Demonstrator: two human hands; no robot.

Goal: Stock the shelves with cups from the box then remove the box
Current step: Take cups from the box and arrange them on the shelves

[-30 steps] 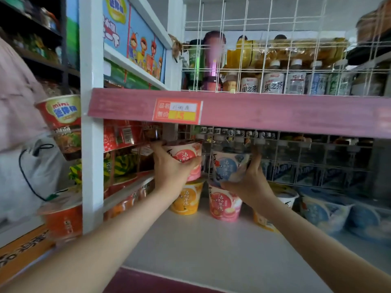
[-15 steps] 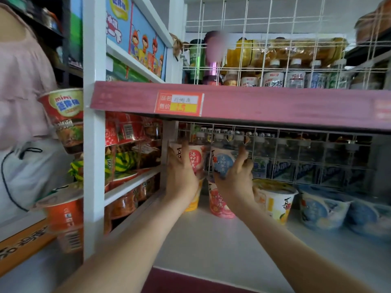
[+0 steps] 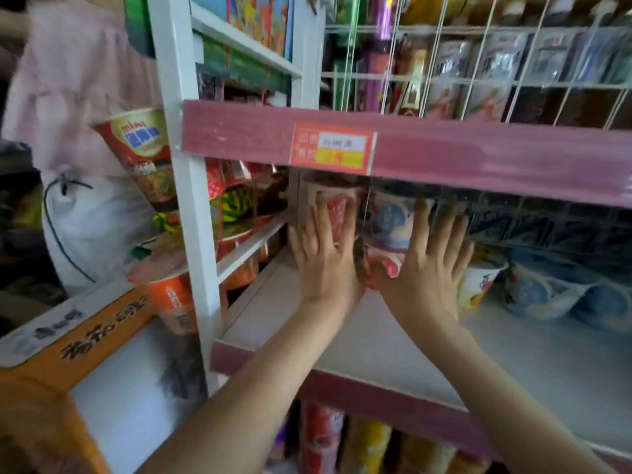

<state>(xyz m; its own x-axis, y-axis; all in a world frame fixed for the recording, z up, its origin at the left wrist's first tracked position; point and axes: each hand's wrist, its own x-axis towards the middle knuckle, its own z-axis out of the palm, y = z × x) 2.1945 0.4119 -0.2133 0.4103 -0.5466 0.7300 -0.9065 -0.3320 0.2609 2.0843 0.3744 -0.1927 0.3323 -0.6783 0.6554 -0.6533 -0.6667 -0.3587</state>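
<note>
Red cup (image 3: 337, 208) and blue cup (image 3: 390, 217) stand upright, side by side, at the back-left of the shelf (image 3: 393, 343). Blue sits on a pink cup (image 3: 388, 266). Both are dead ahead of my palms. Left hand (image 3: 325, 261) lies flat on red and right hand (image 3: 427, 268) flat on blue, fingers straight, gripping nothing. My read: push straight rearward, since pressing high could tip them.

Stacked cups (image 3: 333, 213) on shelf (image 3: 393, 340)
</note>
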